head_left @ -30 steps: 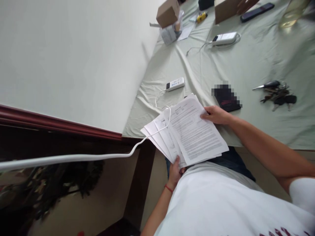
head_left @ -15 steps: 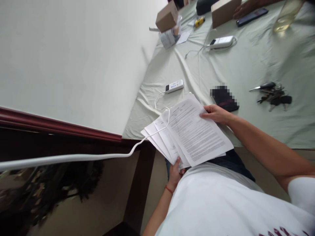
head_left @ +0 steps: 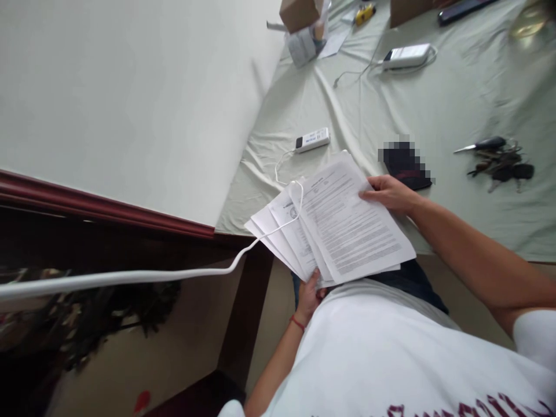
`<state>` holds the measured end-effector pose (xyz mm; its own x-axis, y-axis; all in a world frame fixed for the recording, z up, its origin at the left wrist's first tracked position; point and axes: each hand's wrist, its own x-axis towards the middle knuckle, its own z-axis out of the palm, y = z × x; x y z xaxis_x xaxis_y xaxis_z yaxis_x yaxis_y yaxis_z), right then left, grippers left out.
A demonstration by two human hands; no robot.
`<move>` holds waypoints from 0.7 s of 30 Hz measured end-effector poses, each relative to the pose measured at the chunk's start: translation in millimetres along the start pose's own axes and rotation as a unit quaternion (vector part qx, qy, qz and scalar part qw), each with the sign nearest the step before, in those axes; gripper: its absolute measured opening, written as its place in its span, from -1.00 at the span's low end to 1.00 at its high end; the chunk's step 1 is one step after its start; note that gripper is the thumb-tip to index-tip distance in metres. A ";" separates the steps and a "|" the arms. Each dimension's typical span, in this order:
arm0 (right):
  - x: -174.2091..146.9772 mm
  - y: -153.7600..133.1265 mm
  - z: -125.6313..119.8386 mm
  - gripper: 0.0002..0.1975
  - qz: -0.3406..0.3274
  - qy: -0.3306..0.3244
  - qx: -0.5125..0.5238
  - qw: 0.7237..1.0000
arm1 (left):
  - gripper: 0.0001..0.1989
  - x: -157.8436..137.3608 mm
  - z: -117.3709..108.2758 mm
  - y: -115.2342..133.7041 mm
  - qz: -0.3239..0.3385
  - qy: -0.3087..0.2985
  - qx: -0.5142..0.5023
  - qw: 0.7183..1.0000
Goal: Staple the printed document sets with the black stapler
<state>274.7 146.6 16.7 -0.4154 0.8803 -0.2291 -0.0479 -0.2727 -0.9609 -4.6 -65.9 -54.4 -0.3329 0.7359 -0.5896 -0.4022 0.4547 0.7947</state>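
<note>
Several printed sheets of paper (head_left: 351, 226) are fanned out between my two hands, above my lap at the table's near edge. My left hand (head_left: 309, 298) pinches their lower edge, thumb on top and fingers underneath. At the right side, my right hand (head_left: 388, 193) grips the top sheet's edge between thumb and fingers. A white cable (head_left: 243, 255) crosses over the left part of the sheets and runs to a white power bank (head_left: 313, 139) lying beyond them. Close past my right hand lies a dark, pixelated flat object (head_left: 403, 165).
On the green tablecloth (head_left: 434, 116) lie a second white power bank (head_left: 407, 57), keys (head_left: 499, 162), a yellow tool (head_left: 365, 14) and a phone (head_left: 464, 10). A cardboard box (head_left: 299, 14) sits at the back beside the white wall (head_left: 130, 104). A glass (head_left: 530, 23) stands at far right.
The view has shifted, so the far tabletop things sit higher in the picture. The fanned sheets stay in both hands, with slightly more of the left sheets showing.
</note>
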 end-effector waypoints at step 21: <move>-0.2 -4.7 -3.8 -0.82 -0.057 0.067 0.013 0.996 | -0.47 -8.5 5.8 9.5 0.013 0.001 0.009 1.000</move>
<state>278.4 149.2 20.7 -0.2813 0.9494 -0.1398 -0.1126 -0.1773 -0.9777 -0.7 -64.9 -41.0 -0.3449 0.7463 -0.5694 -0.3787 0.4444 0.8119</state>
